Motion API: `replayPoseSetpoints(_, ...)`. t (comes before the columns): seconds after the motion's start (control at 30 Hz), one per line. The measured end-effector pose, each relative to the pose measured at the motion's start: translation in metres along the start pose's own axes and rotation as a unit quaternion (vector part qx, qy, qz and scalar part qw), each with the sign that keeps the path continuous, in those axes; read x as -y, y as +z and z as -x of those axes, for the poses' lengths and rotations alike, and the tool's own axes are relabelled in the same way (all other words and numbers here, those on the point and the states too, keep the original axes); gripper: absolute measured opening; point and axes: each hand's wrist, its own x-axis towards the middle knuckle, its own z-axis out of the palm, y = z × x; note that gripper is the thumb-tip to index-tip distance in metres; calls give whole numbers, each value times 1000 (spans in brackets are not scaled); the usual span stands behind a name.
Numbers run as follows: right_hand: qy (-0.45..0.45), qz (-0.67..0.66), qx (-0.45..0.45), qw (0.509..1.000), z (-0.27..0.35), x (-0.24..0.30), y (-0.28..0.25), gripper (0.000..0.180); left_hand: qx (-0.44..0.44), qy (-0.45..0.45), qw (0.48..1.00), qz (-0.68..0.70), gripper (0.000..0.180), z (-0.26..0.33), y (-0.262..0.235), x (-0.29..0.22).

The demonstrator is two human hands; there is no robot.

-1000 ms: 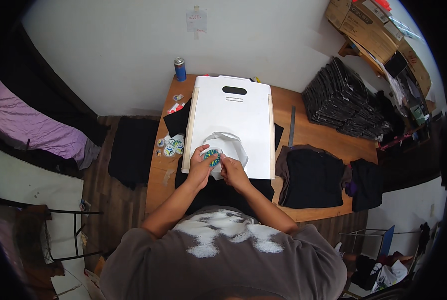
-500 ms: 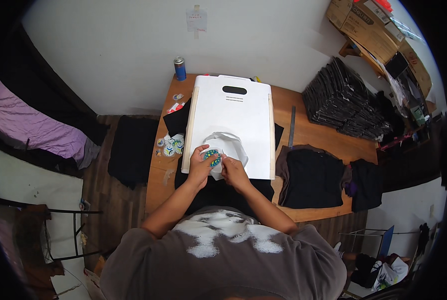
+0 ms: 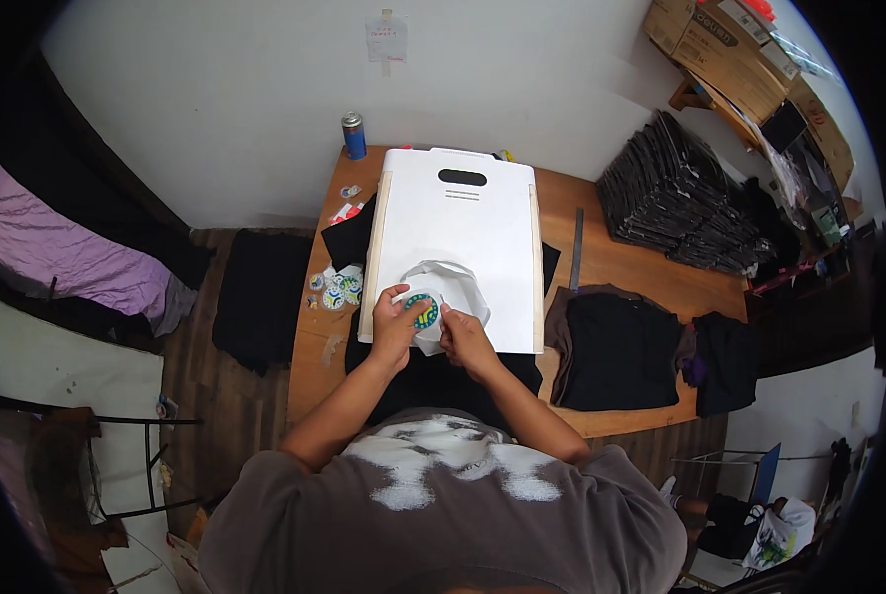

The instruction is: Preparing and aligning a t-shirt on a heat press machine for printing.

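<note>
My left hand point(image 3: 393, 329) is closed on a round green, blue and yellow patch point(image 3: 423, 313), thumb across its face. Close beside the patch's right edge, my right hand point(image 3: 466, 343) is pinched, and a small pale tip shows above its fingers. What that hand grips is too small to make out. Under and behind both hands is a crumpled white sheet point(image 3: 466, 288) with a rounded outline. It lies on a white board point(image 3: 463, 230) that has a dark handle slot and pale wooden strips along its sides. Black cloth point(image 3: 433, 381) shows beneath the board's near edge.
Several similar round patches point(image 3: 341, 290) lie on the wooden table point(image 3: 661, 282) to the left. A blue spray can point(image 3: 354, 137) stands at the far left corner. To the right are a metal ruler point(image 3: 577, 247), folded dark garments point(image 3: 621, 351) and a tall black stack point(image 3: 676, 193).
The round patch has tilted in my left hand, so its face shows more fully. My right hand has stayed almost in place beside it.
</note>
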Motion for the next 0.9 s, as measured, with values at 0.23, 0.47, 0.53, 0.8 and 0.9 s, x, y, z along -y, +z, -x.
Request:
replayPoseSetpoints(0.23,11,-10,4,1000,1,2,1,44,-10,-15,1000,-3,56,3,-1,-3)
replayPoseSetpoints(0.47,3,16,3,1000,4,4,2,44,29,16,999,-20,52,2,-6,-2)
replayPoseSetpoints(0.53,15,-4,13,1000,4,4,2,44,27,7,999,-26,52,1,-6,-3)
replayPoseSetpoints(0.8,1,-3,11,1000,3,2,-1,44,23,-13,999,-30,51,-1,-5,-3)
replayPoseSetpoints(0.9,3,-15,14,1000,3,1,-4,44,25,-7,999,-29,50,-3,-7,0)
